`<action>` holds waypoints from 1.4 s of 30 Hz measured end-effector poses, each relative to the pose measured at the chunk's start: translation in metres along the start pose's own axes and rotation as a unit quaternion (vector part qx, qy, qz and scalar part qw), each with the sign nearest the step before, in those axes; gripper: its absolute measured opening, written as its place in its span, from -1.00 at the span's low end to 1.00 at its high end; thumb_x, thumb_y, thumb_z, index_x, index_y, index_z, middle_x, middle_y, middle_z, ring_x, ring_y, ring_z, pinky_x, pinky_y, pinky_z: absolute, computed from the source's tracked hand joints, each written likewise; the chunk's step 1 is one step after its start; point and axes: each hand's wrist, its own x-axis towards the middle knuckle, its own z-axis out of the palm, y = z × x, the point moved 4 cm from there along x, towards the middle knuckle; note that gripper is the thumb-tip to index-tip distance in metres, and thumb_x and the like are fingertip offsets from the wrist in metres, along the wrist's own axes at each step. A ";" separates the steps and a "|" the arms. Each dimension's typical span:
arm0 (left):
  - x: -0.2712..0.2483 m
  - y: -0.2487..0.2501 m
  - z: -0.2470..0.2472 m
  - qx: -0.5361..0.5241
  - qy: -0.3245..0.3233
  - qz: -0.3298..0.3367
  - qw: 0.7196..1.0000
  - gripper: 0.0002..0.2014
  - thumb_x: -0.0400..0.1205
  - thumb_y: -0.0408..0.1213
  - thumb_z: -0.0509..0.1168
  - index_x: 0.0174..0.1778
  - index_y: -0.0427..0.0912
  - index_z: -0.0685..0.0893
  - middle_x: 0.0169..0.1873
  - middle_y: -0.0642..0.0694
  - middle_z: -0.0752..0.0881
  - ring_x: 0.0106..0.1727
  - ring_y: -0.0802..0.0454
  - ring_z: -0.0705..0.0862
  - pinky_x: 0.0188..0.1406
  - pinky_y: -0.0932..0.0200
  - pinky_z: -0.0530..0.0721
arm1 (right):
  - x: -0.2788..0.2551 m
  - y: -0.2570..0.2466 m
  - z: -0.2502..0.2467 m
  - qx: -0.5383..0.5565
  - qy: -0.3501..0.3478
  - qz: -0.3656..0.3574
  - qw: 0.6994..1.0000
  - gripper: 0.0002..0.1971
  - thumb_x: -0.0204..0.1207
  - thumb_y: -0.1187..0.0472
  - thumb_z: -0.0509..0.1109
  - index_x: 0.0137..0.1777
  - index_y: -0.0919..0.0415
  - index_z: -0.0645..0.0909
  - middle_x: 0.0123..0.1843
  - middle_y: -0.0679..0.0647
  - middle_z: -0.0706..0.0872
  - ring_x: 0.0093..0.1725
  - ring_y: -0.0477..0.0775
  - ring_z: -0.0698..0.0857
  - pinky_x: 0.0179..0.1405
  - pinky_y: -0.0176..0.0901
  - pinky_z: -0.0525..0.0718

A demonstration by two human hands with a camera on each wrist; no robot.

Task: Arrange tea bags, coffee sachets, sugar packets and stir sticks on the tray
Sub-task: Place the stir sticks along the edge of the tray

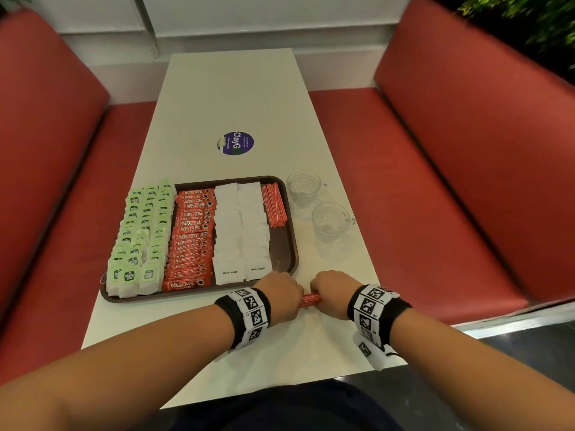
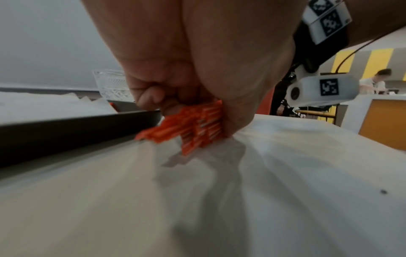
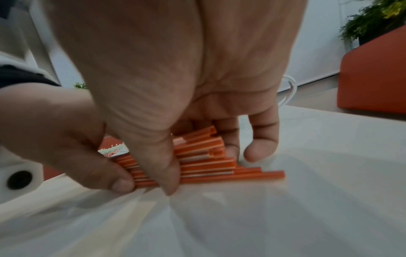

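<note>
Flanking me on both sides, red booth seats (image 1: 466, 188) hem in the long white table (image 1: 230, 98), whose far half lies open beyond a round blue sticker (image 1: 236, 143). Nearer, the brown tray (image 1: 287, 244) sits at the table's left side, its near rim just ahead of my knuckles, its right rim close to two glass cups (image 1: 332, 219). On the tray run columns, left to right: green-tagged tea bags (image 1: 140, 231), red coffee sachets (image 1: 191, 237), white sugar packets (image 1: 241, 231), and a slim bundle of red stir sticks (image 1: 273, 205) along the far right edge, long axis pointing away from me. A bare strip of brown tray floor shows below that bundle.

Between tray rim and the table's near edge lies a loose bundle of stir sticks (image 1: 309, 300), its long axis running left to right, parallel to the tray's near rim. In the right wrist view the stick ends are uneven, some reaching further right than others.

My left hand (image 1: 280, 292) curls its fingers over the left end of this bundle, thumb pinching from the near side. My right hand (image 1: 331, 290) grips the right part, thumb (image 3: 167, 170) pressing the near side, fingers curled down behind, little finger (image 3: 261, 144) touching the table.
</note>
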 end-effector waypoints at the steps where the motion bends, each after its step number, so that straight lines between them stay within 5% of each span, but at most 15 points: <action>1: 0.000 0.001 0.001 0.008 0.001 0.003 1.000 -0.71 0.73 -0.14 0.13 0.21 -0.21 0.62 0.08 -0.22 0.71 0.09 -0.22 0.63 -0.01 -0.03 0.48 | 0.001 -0.001 0.002 -0.001 0.001 0.000 1.000 -0.82 0.65 0.12 0.31 0.06 0.20 0.67 -0.01 0.16 0.68 -0.12 0.16 0.59 -0.12 -0.05 0.52; 8: 0.001 -0.003 0.000 0.001 -0.003 0.018 1.000 -0.69 0.78 -0.11 0.09 0.24 -0.22 0.60 0.15 -0.20 0.68 0.17 -0.18 0.62 0.07 -0.04 0.53 | 0.002 -0.004 0.014 -0.070 0.019 -0.015 0.997 -0.86 0.69 0.16 0.28 0.17 0.15 0.55 0.17 0.14 0.58 0.16 0.21 0.59 -0.07 0.00 0.46; 19: -0.007 0.001 0.002 0.071 0.006 0.020 0.997 -0.70 0.76 -0.20 0.05 0.26 -0.23 0.58 0.18 -0.20 0.67 0.18 -0.17 0.61 0.19 -0.05 0.48 | -0.004 -0.011 0.015 -0.098 0.025 -0.019 0.995 -0.83 0.62 0.29 0.30 0.18 0.16 0.56 0.17 0.12 0.56 0.17 0.20 0.59 -0.08 0.00 0.44; 25: -0.021 -0.010 -0.015 -0.144 0.000 -0.041 0.989 -0.83 0.70 -0.21 0.13 0.12 -0.20 0.50 -0.08 -0.22 0.72 -0.18 -0.19 0.64 -0.14 -0.01 0.60 | -0.008 -0.007 -0.006 0.019 0.014 -0.017 1.000 -0.88 0.69 0.26 0.24 0.16 0.18 0.55 0.03 0.12 0.61 -0.06 0.15 0.58 -0.06 -0.05 0.49; 29: -0.031 -0.022 -0.032 -0.197 0.059 -0.030 0.978 -0.74 0.78 -0.03 0.13 0.19 -0.14 0.49 -0.05 -0.19 0.71 -0.11 -0.18 0.67 -0.10 0.01 0.59 | -0.021 -0.007 -0.040 0.099 0.064 -0.050 0.992 -0.86 0.71 0.19 0.27 0.14 0.14 0.64 -0.02 0.08 0.71 -0.07 0.10 0.63 -0.07 -0.09 0.54; 35: -0.050 -0.050 -0.065 -0.219 0.136 -0.055 0.965 -0.74 0.78 0.07 0.11 0.17 -0.03 0.51 -0.10 -0.06 0.71 -0.15 -0.05 0.67 -0.12 0.08 0.59 | -0.040 0.011 -0.090 0.274 0.181 -0.067 0.942 -0.74 0.52 -0.09 0.55 0.12 -0.01 0.73 -0.18 -0.17 0.71 -0.27 -0.28 0.62 -0.27 -0.47 0.48; 42: -0.045 -0.061 -0.084 -0.156 0.169 -0.075 0.970 -0.76 0.79 -0.09 0.10 0.31 -0.09 0.47 -0.06 -0.11 0.73 -0.12 -0.10 0.70 -0.05 -0.03 0.69 | -0.025 0.002 -0.099 0.555 0.174 -0.054 0.812 -0.73 0.73 0.00 0.30 0.01 0.22 0.62 -0.36 0.18 0.70 -0.57 0.02 0.45 -0.55 -0.18 0.44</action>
